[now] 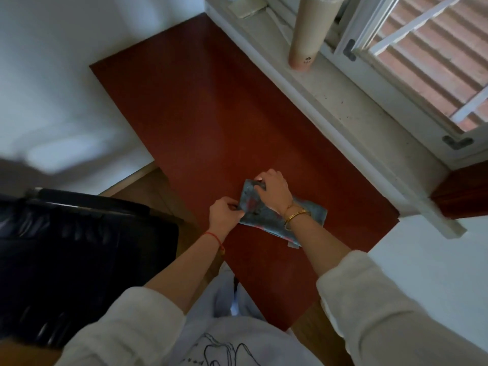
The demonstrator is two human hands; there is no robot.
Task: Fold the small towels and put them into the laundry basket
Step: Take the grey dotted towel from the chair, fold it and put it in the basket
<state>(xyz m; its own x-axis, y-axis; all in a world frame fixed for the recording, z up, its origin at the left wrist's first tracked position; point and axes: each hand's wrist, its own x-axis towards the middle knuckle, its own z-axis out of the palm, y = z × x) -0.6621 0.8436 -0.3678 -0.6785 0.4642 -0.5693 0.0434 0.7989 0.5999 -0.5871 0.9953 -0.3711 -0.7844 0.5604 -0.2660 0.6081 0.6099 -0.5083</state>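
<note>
- While the left hand [225, 210] pinched the small towel's [266, 215] near-left edge, the right hand [273, 192] pressed down on it, fingers curled over its far corner.
- It lay, seemingly part-folded, on the red worktop [211, 114] toward the near edge.

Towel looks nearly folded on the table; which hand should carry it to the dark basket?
Probably left. The left hand pinches the towel edge nearest the dark basket; the right hand presses on top, farther away.

One head-worn wide-angle view, tilted steeply down over the red table [211, 114]; close above the forearms
</note>
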